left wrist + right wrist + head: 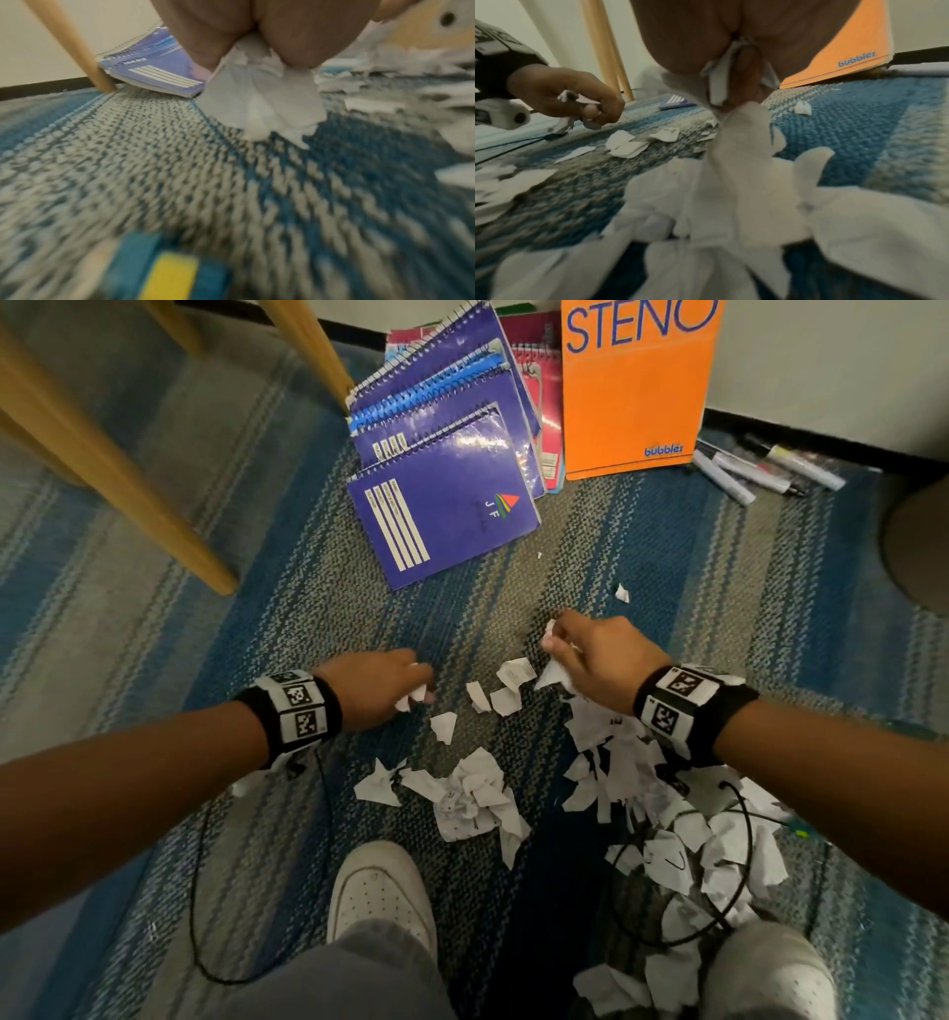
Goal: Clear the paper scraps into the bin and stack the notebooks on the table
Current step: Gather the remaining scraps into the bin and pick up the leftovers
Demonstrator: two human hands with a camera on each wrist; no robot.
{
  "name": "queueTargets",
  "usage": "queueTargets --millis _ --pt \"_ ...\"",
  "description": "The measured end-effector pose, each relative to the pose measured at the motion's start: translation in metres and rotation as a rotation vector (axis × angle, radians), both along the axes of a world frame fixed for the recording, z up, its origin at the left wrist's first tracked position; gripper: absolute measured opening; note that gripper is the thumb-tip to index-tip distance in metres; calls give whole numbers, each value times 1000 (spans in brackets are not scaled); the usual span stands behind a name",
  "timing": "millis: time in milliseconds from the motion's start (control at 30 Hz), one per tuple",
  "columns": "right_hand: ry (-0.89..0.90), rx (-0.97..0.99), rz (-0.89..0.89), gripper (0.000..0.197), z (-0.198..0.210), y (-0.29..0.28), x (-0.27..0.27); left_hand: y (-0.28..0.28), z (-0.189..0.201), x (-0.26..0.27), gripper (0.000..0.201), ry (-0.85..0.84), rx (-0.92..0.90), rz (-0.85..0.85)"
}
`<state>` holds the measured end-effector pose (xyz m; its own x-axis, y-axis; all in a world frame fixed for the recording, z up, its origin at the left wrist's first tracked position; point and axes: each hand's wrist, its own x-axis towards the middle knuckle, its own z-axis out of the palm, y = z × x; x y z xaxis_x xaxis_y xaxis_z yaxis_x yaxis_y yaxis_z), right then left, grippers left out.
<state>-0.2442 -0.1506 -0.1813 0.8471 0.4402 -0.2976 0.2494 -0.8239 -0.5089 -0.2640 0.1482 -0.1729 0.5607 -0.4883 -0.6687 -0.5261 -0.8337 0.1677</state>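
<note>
White shoes (381, 891) stand among paper scraps (475, 801) on the carpet (154, 660); left hand (377, 690) and right hand (598, 654) each clutch scraps in curled fingers

Both forearms bare, no sleeves in view. Each wrist wears a black fabric wristband (287, 716) carrying white square tiles printed with black-and-white fiducial markers; matching band on the right wrist (688, 706). A thin black cable (197, 891) loops from the left band down over the carpet; a second black cable (739, 880) loops from the right band. Legs in grey trousers (375, 973). Feet in white perforated-toe sneakers (380, 886).
</note>
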Motion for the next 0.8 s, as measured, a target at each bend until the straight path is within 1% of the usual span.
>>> queueTargets --millis 33,67,100,133,167,200,233,267,300,333,367,400,433,467,567,633,667,733,800 --pt "13 -18 38 31 0 2 -5 6 -1 -4 38 6 33 -57" --pt "22 -39 74 34 -1 4 -11 12 -2 -10 60 16 73 -129" --pt "30 -66 122 37 -1 7 -18 15 -3 -17 78 27 108 -196" --pt "45 -109 168 41 -2 10 -24 17 -4 -25 89 30 129 -258" --pt "65 -159 216 49 -3 12 -32 16 -5 -31 96 27 143 -326" --pt "86 -200 265 58 -3 16 -40 15 -8 -37 99 14 155 -386" --pt "107 -229 309 67 -3 18 -47 13 -10 -41 97 7 151 -437" --pt "120 -246 345 75 -4 19 -54 11 -12 -44 89 2 149 -487" --pt "134 -268 374 79 -5 21 -59 11 -14 -46 75 8 124 -531" --pt "150 -297 386 77 -8 22 -61 10 -13 -46 58 28 105 -564" --pt "172 -311 382 67 -9 23 -60 10 -13 -46 44 40 103 -583" --pt "184 -300 364 51 -12 23 -58 9 -13 -45 38 38 111 -576" --pt "186 -281 348 32 -12 24 -54 7 -11 -43 38 28 105 -554" --pt "187 -257 332 20 -14 23 -51 6 -10 -43 38 30 83 -508" --pt "162 -194 291 22 -13 17 -44 1 -9 -46 39 -4 -80 -302" --pt "135 -158 293 26 -14 9 -45 -12 -11 -50 46 -50 -195 -298" --pt "132 -150 291 31 -16 5 -45 -21 -11 -52 49 -49 -202 -286" --pt "143 -153 267 39 -16 -3 -46 -40 -11 -58 48 -21 -135 -280" --pt "117 -156 226 35 -12 -11 -45 -51 -11 -62 44 -40 -146 -290"
